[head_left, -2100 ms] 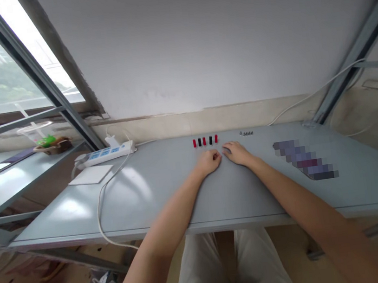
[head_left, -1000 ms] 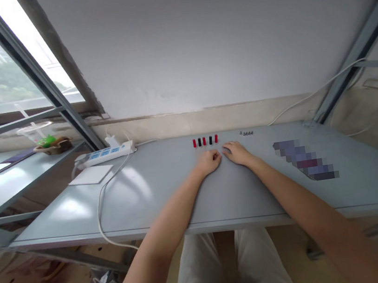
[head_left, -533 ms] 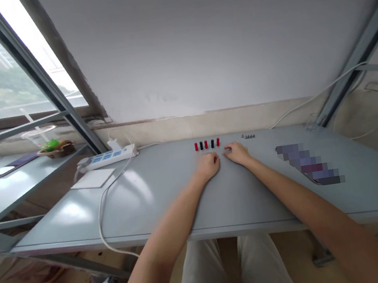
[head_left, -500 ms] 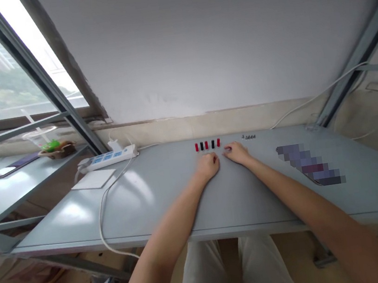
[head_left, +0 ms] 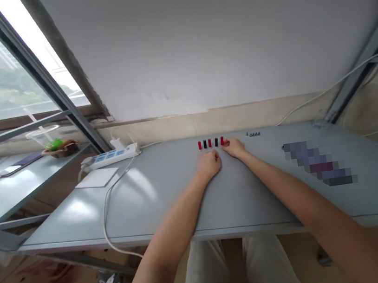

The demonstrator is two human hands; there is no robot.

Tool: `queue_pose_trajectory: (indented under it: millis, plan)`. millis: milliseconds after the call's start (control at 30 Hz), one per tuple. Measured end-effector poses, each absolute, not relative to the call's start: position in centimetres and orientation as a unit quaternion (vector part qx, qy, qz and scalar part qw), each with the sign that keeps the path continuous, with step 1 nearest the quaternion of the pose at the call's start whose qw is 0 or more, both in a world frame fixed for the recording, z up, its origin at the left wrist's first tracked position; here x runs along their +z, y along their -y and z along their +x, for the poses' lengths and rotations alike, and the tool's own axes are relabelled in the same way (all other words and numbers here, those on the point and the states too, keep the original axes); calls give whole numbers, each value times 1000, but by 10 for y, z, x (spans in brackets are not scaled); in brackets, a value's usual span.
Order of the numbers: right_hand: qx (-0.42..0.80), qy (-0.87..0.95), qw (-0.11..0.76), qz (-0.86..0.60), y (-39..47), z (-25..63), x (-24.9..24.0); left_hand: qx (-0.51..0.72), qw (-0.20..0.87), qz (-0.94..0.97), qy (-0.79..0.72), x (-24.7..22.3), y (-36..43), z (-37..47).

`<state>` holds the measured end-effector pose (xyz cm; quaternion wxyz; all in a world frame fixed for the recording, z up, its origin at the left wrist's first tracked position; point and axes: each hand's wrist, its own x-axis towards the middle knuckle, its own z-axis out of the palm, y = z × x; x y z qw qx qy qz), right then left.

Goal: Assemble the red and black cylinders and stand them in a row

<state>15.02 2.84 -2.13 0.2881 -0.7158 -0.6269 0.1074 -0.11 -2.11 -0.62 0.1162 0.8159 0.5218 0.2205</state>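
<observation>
Several small red and black cylinders stand upright in a row near the back of the grey desk, a black one (head_left: 216, 142) among them. At the row's right end is a red cylinder (head_left: 221, 140), with the fingertips of my right hand (head_left: 234, 148) at it, closed together; whether they grip it is too small to tell. My left hand (head_left: 210, 163) rests curled on the desk in front of the row, and anything inside its fingers is hidden. Small metal pieces (head_left: 254, 134) lie in a line to the right of my right hand.
On the left of the desk (head_left: 184, 207) are a white power strip (head_left: 115, 155), a flat white item (head_left: 97, 178) and a trailing cable (head_left: 104, 219). A blurred-out phone-like object (head_left: 319, 164) lies at the right. Wall behind, metal frame posts at both sides.
My right hand has moved left to the red cylinder at the row's right end. My left hand stays curled in front of the row. The view has shifted slightly.
</observation>
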Motion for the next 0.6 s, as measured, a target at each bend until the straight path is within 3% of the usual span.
queue_pose_trajectory:
  millis: [167, 333, 600]
  plan:
    - [117, 636, 282, -709, -13, 153, -21, 230, 127, 813, -519, -6, 21, -1]
    - [116, 682, 236, -683, 12, 152, -11, 338, 150, 786, -496, -5, 22, 2]
    - [-61, 776, 100, -620, 27, 149, 6, 342, 144, 812, -451, -8, 20, 3]
